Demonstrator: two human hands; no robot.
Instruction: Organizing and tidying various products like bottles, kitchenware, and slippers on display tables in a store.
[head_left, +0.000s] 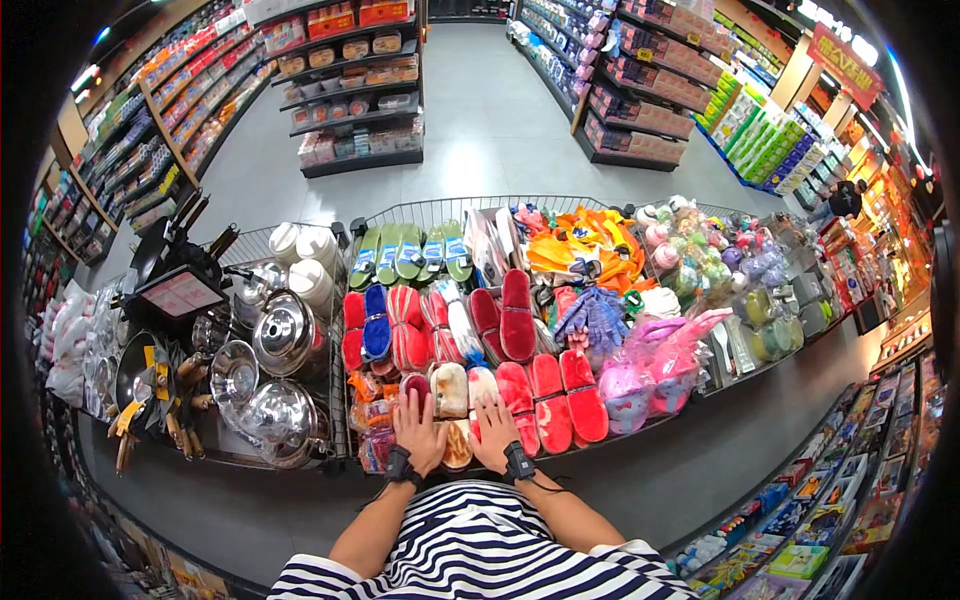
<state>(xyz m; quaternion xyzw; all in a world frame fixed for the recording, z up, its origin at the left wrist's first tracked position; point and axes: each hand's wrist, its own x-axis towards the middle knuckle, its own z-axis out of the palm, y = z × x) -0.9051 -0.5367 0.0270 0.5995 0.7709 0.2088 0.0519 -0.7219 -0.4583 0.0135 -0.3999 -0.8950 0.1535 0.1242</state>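
Note:
My left hand (418, 433) lies flat, palm down, over a dark red plush slipper (415, 388) at the near edge of a wire display bin. My right hand (493, 426) rests the same way on a cream slipper with red marks (482, 383). Between them sit a plain cream plush slipper (450, 389) and a brown-and-cream one (457, 448). Red plush slippers (551, 400), strapped in pairs, lie right of my right hand. Behind are striped red slippers (406, 330), a blue slipper (376, 322) and green slippers (409, 253). Whether either hand grips anything is hidden under the palms.
Steel pots (283, 332) and pans fill the bin at the left. Orange garments (581, 247), blue-purple gloves (592, 316) and pink bagged items (679, 364) lie to the right. Stocked shelves (360, 94) stand beyond the aisle. A person in black (846, 199) is far right.

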